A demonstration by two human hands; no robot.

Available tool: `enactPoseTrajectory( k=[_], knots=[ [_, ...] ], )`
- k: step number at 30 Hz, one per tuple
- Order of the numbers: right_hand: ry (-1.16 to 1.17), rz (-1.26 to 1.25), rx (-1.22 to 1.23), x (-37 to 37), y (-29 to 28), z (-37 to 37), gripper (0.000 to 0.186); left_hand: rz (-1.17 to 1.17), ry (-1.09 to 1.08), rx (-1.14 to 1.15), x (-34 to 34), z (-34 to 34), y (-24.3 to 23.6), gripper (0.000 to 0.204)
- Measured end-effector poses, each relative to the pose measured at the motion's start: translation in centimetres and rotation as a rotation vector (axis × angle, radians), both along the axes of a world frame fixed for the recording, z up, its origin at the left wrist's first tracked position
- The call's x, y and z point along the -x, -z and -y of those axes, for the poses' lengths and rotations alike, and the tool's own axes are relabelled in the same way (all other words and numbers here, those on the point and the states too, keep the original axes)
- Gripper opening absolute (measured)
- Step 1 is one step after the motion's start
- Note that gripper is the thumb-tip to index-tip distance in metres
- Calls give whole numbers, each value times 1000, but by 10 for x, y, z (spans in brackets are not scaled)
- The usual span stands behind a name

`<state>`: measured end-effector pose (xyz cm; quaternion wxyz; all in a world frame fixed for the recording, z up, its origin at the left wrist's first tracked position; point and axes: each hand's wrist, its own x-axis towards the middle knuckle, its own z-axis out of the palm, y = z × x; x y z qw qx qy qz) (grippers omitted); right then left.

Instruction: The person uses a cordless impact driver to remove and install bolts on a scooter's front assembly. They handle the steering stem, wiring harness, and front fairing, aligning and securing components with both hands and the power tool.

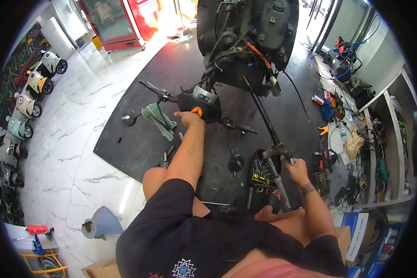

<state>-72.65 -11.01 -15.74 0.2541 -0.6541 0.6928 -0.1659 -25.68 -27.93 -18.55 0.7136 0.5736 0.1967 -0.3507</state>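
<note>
My left hand point(188, 117) grips the lower edge of a black handlebar assembly point(186, 103) with an orange piece on its front; some fingertips are hidden. A green cloth point(158, 119) lies just left of it. My right hand point(296, 167) is closed on the metal end of a front fork point(277, 177), whose long black steering tube point(260, 111) slants up toward a partly stripped scooter body point(245, 32) with exposed wires and hoses. A black container of wrenches and small tools point(259, 172) sits beside the fork. A mirror point(236, 163) lies on the dark mat point(125, 153).
Small scooters point(37, 83) line the left wall. A red-framed fridge point(133, 42) stands at the back. Tools point(336, 109), a compressor point(338, 62) and shelving point(391, 143) crowd the right. A grey-blue plastic piece point(102, 222) rests on the tiles point(78, 153). My foot point(264, 213) is by the fork.
</note>
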Motion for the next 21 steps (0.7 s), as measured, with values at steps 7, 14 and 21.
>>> enactPoseTrajectory(
  k=[7, 14, 21],
  knots=[
    [-34, 47, 104, -14, 9, 6, 31, 238, 15, -102, -39, -12, -53, 101],
    [-28, 152, 86, -52, 5, 28, 33, 459, 102, -162, -92, -18, -101, 90],
    [10, 131, 82, -97, 32, 31, 37, 601, 182, -40, -139, -15, -114, 83]
  ],
)
